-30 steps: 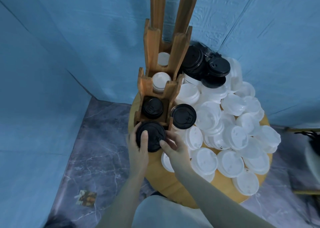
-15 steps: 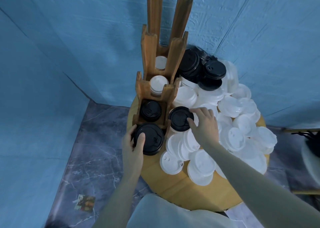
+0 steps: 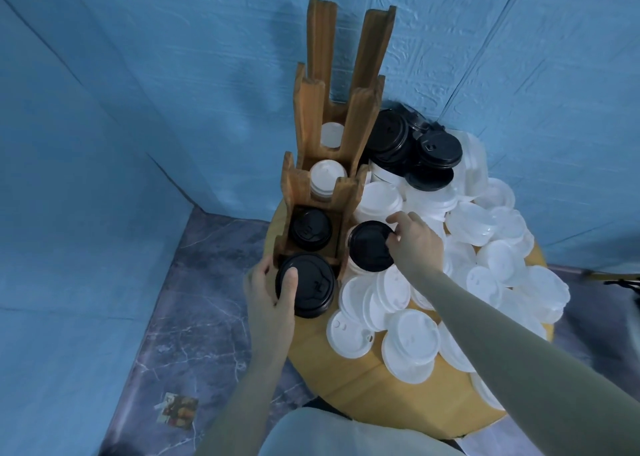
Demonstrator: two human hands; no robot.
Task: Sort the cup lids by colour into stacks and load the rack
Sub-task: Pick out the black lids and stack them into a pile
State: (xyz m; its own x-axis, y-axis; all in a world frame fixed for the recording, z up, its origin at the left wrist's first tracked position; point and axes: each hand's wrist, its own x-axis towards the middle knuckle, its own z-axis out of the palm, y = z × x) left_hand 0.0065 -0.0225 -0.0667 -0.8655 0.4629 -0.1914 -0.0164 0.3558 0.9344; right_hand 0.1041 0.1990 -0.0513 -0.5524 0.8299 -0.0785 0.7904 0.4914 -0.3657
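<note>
Left hand (image 3: 268, 298) curled around a stack of black round plastic lids (image 3: 306, 285) at the stepped wooden rack (image 3: 332, 164); right hand (image 3: 414, 244) pinching a single black lid (image 3: 370, 246) beside white lids (image 3: 412, 346).

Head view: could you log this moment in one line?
left hand: holds black lid stack at rack | right hand: pinches black lid
</note>
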